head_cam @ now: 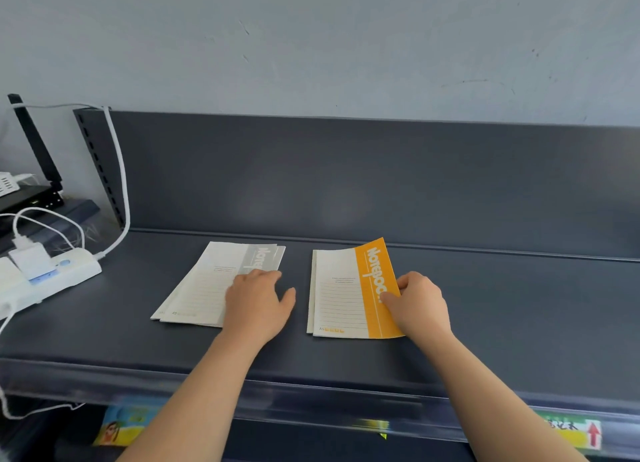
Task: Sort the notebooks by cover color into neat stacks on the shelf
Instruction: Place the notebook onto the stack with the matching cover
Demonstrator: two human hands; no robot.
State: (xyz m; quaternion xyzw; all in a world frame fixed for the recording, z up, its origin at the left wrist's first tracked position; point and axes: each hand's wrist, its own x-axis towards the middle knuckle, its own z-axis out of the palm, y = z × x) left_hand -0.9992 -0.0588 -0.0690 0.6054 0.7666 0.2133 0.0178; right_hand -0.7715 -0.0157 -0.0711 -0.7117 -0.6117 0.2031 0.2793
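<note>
On the shelf (485, 323) the grey pile (204, 288) is pressed by the left hand (258, 302), laid flat it seems, and the orange notebook (346, 299), pinched at its edge by the right hand (420, 305), should be lowered gently, edges lined up.

The shelf (502, 305) is dark slate grey. Toward the shelf's left, the grey notebooks (204, 281) are cream with faint ruled lines and a pale grey band bearing white lettering. At the shelf's middle, the orange notebook (346, 295) shows the same lined cream beside a bright orange band, lettered white. At the shelf's left end, the power strip (74, 271) is white with pale blue switches.
</note>
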